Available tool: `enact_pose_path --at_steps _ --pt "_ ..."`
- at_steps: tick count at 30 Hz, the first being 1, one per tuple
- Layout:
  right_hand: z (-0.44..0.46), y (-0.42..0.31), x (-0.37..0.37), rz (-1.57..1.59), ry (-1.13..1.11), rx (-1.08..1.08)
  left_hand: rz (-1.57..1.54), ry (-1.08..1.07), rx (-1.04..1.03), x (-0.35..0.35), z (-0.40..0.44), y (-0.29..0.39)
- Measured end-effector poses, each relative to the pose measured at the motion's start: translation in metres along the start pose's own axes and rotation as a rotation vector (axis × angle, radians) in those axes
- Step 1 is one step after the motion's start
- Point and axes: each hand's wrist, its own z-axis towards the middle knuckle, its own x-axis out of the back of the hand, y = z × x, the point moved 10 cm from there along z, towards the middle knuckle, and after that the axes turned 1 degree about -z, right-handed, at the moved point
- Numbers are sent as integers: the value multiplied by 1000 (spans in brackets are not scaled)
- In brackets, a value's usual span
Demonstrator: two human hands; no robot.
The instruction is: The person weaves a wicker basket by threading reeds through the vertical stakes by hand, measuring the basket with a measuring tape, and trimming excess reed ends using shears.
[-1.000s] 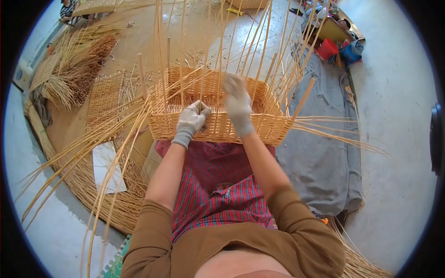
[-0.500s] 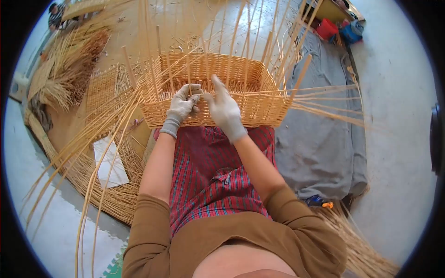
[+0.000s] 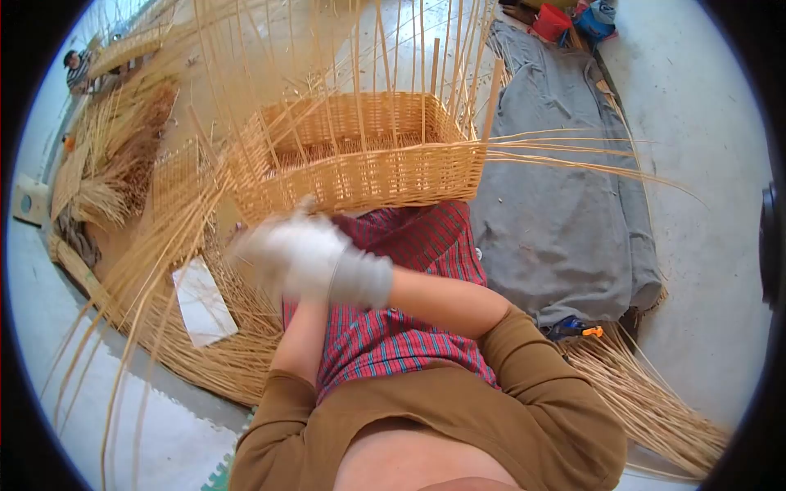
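Observation:
A rectangular wicker basket (image 3: pixel 360 180) with tall upright stakes stands beyond my lap, tilted a little toward me. My right hand (image 3: pixel 299 254), in a pale work glove, reaches across to the left below the basket's near left corner. Motion smears its fingers, so whether they grip anything does not show. My left forearm (image 3: pixel 297 348) runs up beneath it, and the left hand is mostly hidden behind the right glove. Long loose willow rods (image 3: pixel 155 274) fan out from the basket's left corner, close to both hands. More rods (image 3: pixel 565 149) stick out from its right end.
A grey cloth (image 3: pixel 557 204) covers something low on the right. Bundles of rods lie at lower right (image 3: pixel 639 389) and left (image 3: pixel 196 364), with a white sheet (image 3: pixel 203 303) on the left one. Another person (image 3: pixel 78 69) is at far upper left.
Both hands have left the basket's near rim and come down toward me and to the left, the right crossing over the left. The basket appears turned slightly and shifted left in view.

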Motion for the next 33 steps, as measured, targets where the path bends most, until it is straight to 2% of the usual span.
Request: enact_pose_path --at_steps 1,2,3,4,5,6,7,8,9,10,11,12,13,14,15,17,21,23,27,29,33 --pt "-16 -117 77 803 -76 525 370 -30 73 -1 -32 3" --pt "-29 -194 109 1059 -146 718 429 -260 19 -28 -51 9" --pt "-47 -246 116 1136 -302 916 332 -365 130 -49 -72 6" --pt "-52 -275 109 1095 -508 832 267 -540 298 -71 -92 -2" --pt "-59 -295 99 1049 -709 740 244 -670 273 -89 -113 -13" --pt "-60 -307 104 1053 -717 745 430 -908 78 -124 -159 -70" --pt "-64 -321 107 938 -705 850 617 -1136 -129 -146 -176 -68" --pt "-70 -331 110 819 -691 953 619 -1122 -130 -142 -176 -69" --pt "-72 -335 113 815 -702 960 523 -1110 50 -132 -177 -79" --pt "-73 -332 101 583 -750 899 420 -1093 229 -120 -170 -62" --pt "-75 -324 88 352 -791 833 416 -1081 232 -117 -160 -38" --pt "-80 -319 81 351 -804 839 524 -1096 296 -112 -151 -25" --pt "-84 -318 84 646 -789 865 636 -1115 360 -106 -148 -25" --pt "-80 -317 92 940 -757 875 753 -1222 60 -133 -190 -120" --pt "-77 -319 91 935 -761 872 747 -1220 57 -125 -182 -95" --pt "-78 -327 88 917 -992 828 498 -1145 322 -97 -150 -13" --pt "-87 -337 96 882 -1101 860 540 -1152 291 -87 -149 -2" --pt "-82 -340 92 564 -784 996 561 -1144 261 -91 -141 2" --pt "-87 -349 86 651 -807 1068 606 -1145 228 -93 -141 7" --pt "-96 -348 82 298 -806 1141 612 -1164 206 -104 -147 10" --pt "-103 -335 62 205 -823 1160 631 -1207 171 -118 -164 14"
